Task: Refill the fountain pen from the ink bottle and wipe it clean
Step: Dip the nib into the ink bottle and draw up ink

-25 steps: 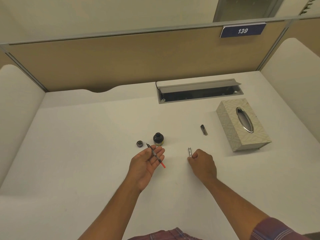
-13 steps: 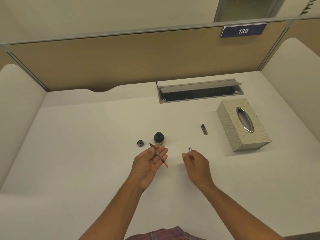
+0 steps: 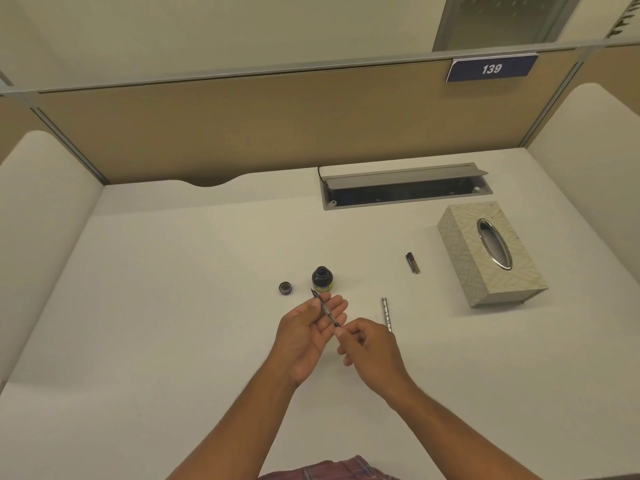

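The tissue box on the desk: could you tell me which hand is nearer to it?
Right. The right hand is between the tissue box and the left hand, which sits farther off, holding the pen by the ink bottle.

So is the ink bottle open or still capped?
Open: the ink bottle stands upright with a bare mouth, and its cap lies beside it on the desk.

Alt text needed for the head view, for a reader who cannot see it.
A left hand holds a pen section, nib toward an open ink bottle, while the right hand pinches its rear end. The bottle's lid, pen barrel, cap and tissue box rest on the white desk.
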`<state>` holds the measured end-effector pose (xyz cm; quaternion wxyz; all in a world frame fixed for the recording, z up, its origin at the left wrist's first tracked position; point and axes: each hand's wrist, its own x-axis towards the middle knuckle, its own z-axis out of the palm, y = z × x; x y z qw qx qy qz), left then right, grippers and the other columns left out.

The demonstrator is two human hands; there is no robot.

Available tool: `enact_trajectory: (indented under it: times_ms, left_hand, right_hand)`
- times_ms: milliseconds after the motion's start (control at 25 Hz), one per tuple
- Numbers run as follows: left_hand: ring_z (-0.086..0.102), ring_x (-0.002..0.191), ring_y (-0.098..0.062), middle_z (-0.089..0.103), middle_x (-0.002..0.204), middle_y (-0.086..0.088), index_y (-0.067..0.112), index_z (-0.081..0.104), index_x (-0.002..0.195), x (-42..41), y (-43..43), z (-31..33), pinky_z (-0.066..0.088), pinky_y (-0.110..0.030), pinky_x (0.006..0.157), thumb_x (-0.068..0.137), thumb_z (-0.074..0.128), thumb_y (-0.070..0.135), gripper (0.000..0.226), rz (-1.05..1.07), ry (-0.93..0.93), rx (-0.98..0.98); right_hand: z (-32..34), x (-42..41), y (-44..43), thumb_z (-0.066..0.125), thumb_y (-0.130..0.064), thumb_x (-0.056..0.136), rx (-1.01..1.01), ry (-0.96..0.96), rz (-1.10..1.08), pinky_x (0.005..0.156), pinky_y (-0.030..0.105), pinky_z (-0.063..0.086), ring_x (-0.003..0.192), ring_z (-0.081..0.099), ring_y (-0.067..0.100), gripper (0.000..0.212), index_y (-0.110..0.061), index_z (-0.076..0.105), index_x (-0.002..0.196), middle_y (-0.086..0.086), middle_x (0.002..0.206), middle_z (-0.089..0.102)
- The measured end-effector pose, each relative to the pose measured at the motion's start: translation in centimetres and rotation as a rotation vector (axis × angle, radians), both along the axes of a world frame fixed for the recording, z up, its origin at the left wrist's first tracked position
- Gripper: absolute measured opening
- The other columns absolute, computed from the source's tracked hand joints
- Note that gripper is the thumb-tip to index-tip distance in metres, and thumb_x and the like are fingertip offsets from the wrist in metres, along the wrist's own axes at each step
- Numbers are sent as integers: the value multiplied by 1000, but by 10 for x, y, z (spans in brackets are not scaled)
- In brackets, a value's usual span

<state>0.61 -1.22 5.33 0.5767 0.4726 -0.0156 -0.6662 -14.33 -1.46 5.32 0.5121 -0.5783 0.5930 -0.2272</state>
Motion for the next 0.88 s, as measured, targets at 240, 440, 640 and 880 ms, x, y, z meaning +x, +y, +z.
enact_trajectory:
  times_ms: [240, 440, 640, 880]
  left_hand:
    - [75, 120, -37, 76, 128, -25, -6, 67, 125, 10, -4, -6, 54, -51, 109, 111, 52, 15, 29, -45, -54, -11]
    - [78, 106, -41, 77, 107, -23, -4, 72, 117, 41, -18, -19, 62, -45, 90, 102, 66, 14, 24, 189, -308, 110]
    - [77, 114, -31, 84, 104, -12, 8, 78, 110, 66, -54, -7, 52, -43, 100, 105, 60, 10, 18, 31, -583, -11]
    - [74, 122, -19, 82, 122, -7, 10, 74, 126, 80, -105, -5, 45, -43, 120, 111, 47, 15, 31, -307, -601, -104]
  right_hand:
    - [4, -4, -14, 68, -24, 97, 54, -119, -156, 62, 30, 53, 58, 67, 11, 14, -18, 75, 86, 4, 76, 78]
    - [20, -10, -47, 74, -21, 92, -83, -98, -200, 62, 27, 53, 61, 67, 11, 8, -16, 74, 85, -2, 73, 72]
    - [28, -5, -92, 73, -24, 93, -258, -3, -142, 69, 25, 55, 71, 69, 10, 11, -17, 73, 85, -5, 76, 73]
    - [39, 19, -137, 67, -28, 98, -421, 88, -55, 70, 14, 51, 79, 69, 4, 15, -15, 71, 93, -9, 85, 72]
